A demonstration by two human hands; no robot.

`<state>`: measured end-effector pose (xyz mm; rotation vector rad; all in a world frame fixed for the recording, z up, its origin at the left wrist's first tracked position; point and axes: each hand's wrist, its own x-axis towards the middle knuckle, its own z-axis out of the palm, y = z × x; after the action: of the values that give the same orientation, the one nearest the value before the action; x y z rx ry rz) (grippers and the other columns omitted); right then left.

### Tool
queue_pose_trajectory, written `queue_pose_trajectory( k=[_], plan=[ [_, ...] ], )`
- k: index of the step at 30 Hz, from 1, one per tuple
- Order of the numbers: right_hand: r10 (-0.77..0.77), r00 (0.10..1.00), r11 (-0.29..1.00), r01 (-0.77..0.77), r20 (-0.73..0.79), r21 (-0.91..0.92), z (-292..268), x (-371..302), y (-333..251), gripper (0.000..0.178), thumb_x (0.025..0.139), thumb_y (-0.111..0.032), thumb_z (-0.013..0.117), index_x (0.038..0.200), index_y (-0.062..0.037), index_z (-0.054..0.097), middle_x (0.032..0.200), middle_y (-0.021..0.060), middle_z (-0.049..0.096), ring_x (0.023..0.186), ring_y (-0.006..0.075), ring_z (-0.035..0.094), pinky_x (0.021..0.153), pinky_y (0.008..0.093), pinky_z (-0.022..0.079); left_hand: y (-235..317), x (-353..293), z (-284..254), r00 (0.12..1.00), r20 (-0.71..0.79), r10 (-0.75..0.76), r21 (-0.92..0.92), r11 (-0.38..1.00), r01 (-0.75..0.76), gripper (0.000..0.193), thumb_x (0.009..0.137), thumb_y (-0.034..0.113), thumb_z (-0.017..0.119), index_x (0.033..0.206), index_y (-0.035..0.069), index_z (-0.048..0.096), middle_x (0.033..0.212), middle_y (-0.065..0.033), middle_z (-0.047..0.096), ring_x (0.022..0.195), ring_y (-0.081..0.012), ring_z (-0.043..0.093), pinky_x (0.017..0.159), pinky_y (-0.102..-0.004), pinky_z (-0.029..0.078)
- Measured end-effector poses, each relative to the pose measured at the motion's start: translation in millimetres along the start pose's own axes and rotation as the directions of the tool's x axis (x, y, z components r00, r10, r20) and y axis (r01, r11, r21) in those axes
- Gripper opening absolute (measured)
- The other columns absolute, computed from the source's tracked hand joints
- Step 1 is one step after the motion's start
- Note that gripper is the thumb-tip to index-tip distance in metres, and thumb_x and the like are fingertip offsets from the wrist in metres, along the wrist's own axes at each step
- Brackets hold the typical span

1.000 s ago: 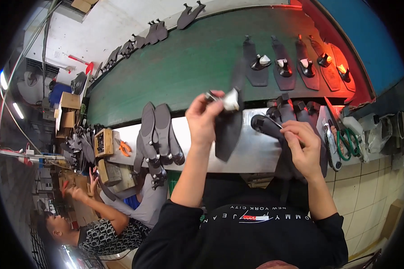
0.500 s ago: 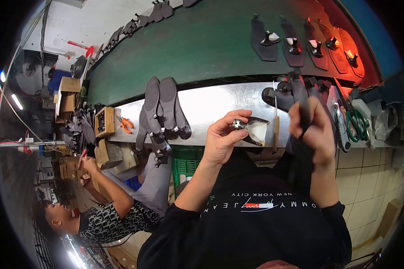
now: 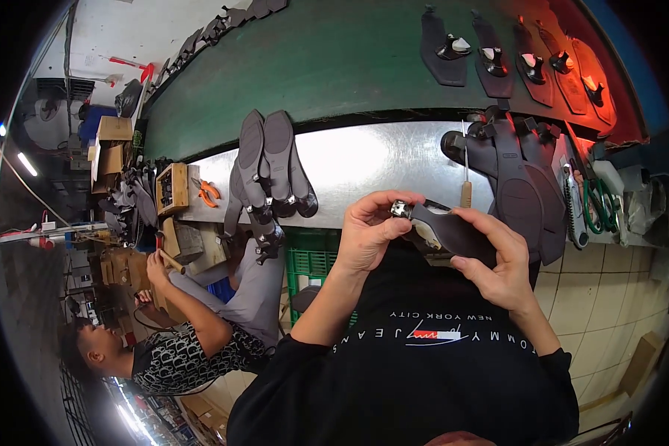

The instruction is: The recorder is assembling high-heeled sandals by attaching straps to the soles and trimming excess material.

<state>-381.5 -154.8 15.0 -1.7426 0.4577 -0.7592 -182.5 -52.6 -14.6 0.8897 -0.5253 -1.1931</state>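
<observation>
In front of my chest, my left hand (image 3: 368, 230) pinches a glossy black shoe piece (image 3: 426, 236) with a white inner face and a silvery end (image 3: 401, 209). My right hand (image 3: 502, 264) grips a dark grey shoe sole (image 3: 462, 232) between thumb and fingers. The sole's narrow end meets the black piece; whether they are joined, I cannot tell. Just beyond the hands lies a wooden-handled tool (image 3: 466, 195) with a long thin shaft. Right of it several dark soles (image 3: 519, 186) are piled on the metal bench, overhanging its near edge.
Behind the metal bench (image 3: 357, 152), soles with black pieces (image 3: 492, 63) rest on a green belt (image 3: 334, 67) under red light. More soles (image 3: 277, 160) and orange pliers (image 3: 208, 195) sit leftward; green scissors (image 3: 593, 208) rightward. A person (image 3: 193, 327) at left holds a hammer (image 3: 172, 262).
My right hand has brought the sole down and leftward against the black piece in my left hand. The soles on the belt have shifted slightly right. The person at left has moved their hands.
</observation>
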Motion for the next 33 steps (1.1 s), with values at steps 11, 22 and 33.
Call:
queue_pose_trajectory(
  k=[11, 22, 33],
  plan=[
    [0.035, 0.999, 0.999, -0.035, 0.019, 0.012, 0.1, -3.6, 3.3, 0.047, 0.070, 0.000, 0.070, 0.116, 0.0025, 0.061, 0.106, 0.0159, 0.065, 0.095, 0.0233, 0.063, 0.085, 0.0295, 0.047, -3.2, 1.7, -3.4, 0.998, 0.058, 0.012, 0.020, 1.000, -0.013, 0.033, 0.073, -0.007, 0.069, 0.106, -0.002, 0.064, 0.110, -0.0155, 0.064, 0.093, -0.0157, 0.062, 0.079, -0.0276, 0.053],
    [0.055, 0.997, 0.998, -0.054, 0.061, -0.016, -2.6, -2.7, 0.8, 0.046, 0.070, 0.001, 0.068, 0.116, 0.0032, 0.061, 0.106, 0.0160, 0.066, 0.094, 0.0233, 0.064, 0.086, 0.0290, 0.047, -0.6, 1.0, 0.7, 0.999, 0.042, 0.017, 0.072, 0.997, -0.020, 0.032, 0.071, -0.008, 0.070, 0.103, -0.004, 0.067, 0.110, -0.0151, 0.065, 0.094, -0.0177, 0.063, 0.081, -0.0284, 0.053],
    [-0.064, 0.998, 0.981, 0.066, 0.017, -0.181, -1.2, 2.3, -5.4, 0.042, 0.071, -0.003, 0.072, 0.112, -0.0009, 0.063, 0.093, 0.0147, 0.066, 0.083, 0.0287, 0.063, 0.074, 0.0344, 0.050, 2.9, -1.5, 3.5, 0.998, 0.064, 0.020, 0.252, 0.967, -0.035, 0.037, 0.072, -0.009, 0.069, 0.109, -0.004, 0.066, 0.114, -0.0172, 0.064, 0.102, -0.0199, 0.062, 0.084, -0.0276, 0.052]
  ],
)
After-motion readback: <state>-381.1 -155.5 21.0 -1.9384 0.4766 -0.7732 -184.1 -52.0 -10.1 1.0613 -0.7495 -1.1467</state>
